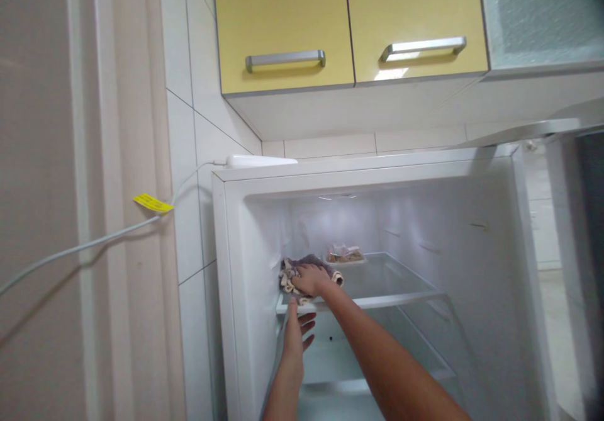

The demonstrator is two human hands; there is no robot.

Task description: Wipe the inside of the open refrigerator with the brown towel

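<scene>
An open fridge has a glass shelf point(391, 280) with a white front edge. A bunched grey and cream cloth point(289, 276) lies on the shelf's left side, close to the inner wall. My right hand point(311, 280) presses on top of the cloth, its fingers spread over it. Just below the shelf's front edge, my left hand point(296, 335) is raised with its fingers apart and nothing in it. Behind the cloth stands a small tray of wrapped food point(345, 255).
Lower fridge shelves point(330, 386) lie beneath my arms. The fridge door point(573, 251) stands open at the right. Yellow cabinets point(283, 24) hang above. A white cable point(94, 242) with a yellow tag point(153, 204) runs along the left wall to a white device point(259, 161) atop the fridge.
</scene>
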